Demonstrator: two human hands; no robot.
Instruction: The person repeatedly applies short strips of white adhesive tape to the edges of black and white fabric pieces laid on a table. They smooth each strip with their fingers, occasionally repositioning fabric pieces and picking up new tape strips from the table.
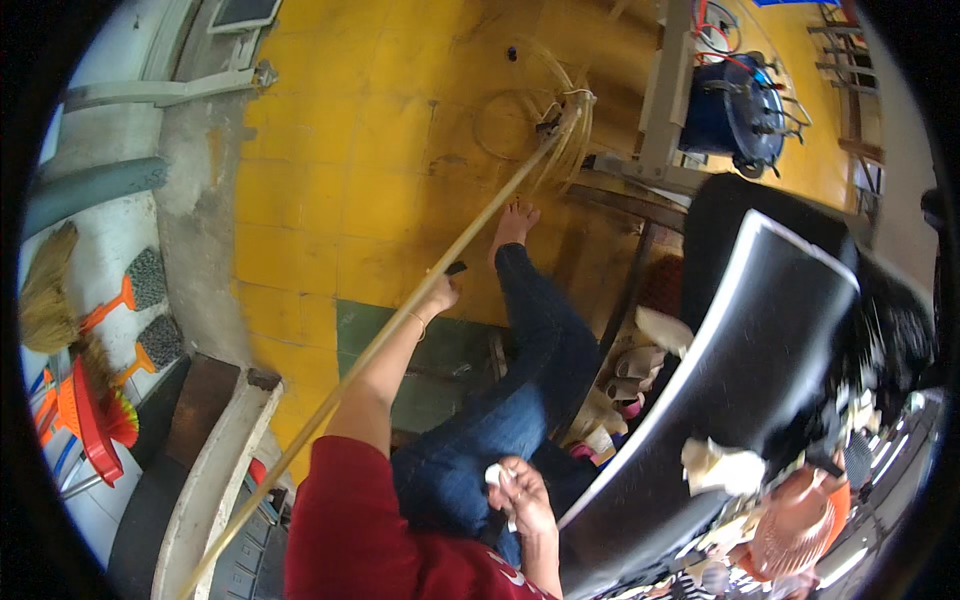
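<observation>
On the left, my left arm (375,385) in a dark red sleeve reaches out over the floor. My left hand (440,295) is closed, and a small black object (456,268) of unclear kind sticks out of its fingers. A long pale yellow hose (345,380) crosses the view diagonally, passing right beside that hand; whether they touch I cannot tell. Close to my lap, my right hand (525,492) is closed on a crumpled white wad (495,475), possibly cloth or paper. My leg in blue jeans (540,320) stretches forward, ending in a bare foot (513,225).
To the right stands a large black panel (740,370) with a white edge. Coiled hose (575,110) lies ahead on the yellow floor (330,170). A blue tank (735,115) stands far right, with an orange basket (800,525) lower down. Brooms (55,290) and brushes line the left wall.
</observation>
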